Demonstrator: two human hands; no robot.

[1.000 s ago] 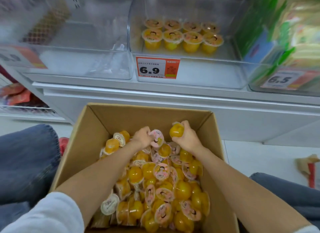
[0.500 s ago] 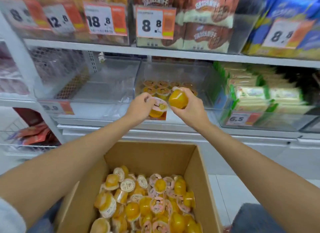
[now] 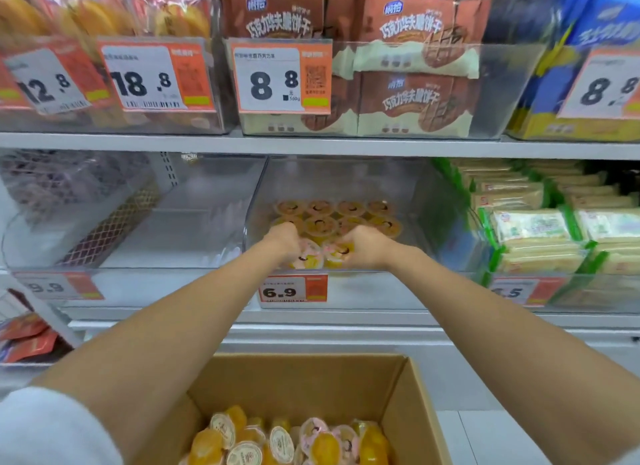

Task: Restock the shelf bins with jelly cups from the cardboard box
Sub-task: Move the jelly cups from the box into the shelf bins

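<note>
Upper shelf (image 3: 311,144): 12.8 tag (image 3: 45,80), 18.8 tag (image 3: 145,78), 8.8 tag (image 3: 273,78). Jelly bin (image 3: 415,205): 6.9 tag (image 3: 292,290). L bin (image 3: 121,222): 9.9 tag (image 3: 52,286).

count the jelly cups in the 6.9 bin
10 cups: four in the back row, four in the next, one each in left hand and right hand. Hands may hide more.

one wide head-worn view faces forward and down along both forearms, near the clear plastic shelf bin (image 3: 420,201) around the left hand (image 3: 282,240) and right hand (image 3: 364,248); the brown cardboard box (image 3: 311,383) sits below the hands, cropped.
</note>
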